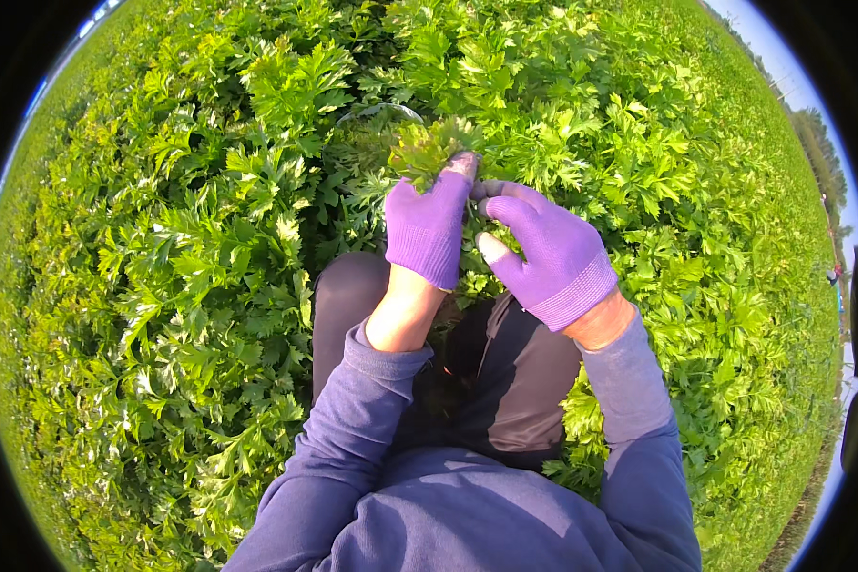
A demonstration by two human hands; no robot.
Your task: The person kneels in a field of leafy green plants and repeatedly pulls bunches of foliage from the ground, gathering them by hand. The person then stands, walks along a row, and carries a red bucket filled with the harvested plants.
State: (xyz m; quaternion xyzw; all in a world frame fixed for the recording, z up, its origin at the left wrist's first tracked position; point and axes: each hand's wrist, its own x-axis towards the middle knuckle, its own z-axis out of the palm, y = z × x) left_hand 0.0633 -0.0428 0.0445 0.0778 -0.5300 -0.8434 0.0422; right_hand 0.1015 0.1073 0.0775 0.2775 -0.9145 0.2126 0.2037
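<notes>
My left hand [429, 222], in a purple knit glove with a worn, pale thumb, is closed around a small bunch of celery-like leaves [425, 149]. The leaf tops stick out above the thumb, some of them yellowish and reddish. My right hand [547, 247], gloved the same way, comes in from the right with its fingertips against the left hand. Its thumb stands apart from the fingers. Whether those fingertips pinch a stem is hidden. Below and around both hands grow leafy celery-like plants [250, 236].
Just beyond the bunch shows the curved pale rim of what looks like a container [393, 107], with leaves inside it. My bent knees [347, 307] are below the hands, among the plants. The dense crop spreads to both sides, with trees [819, 150] at the far right edge.
</notes>
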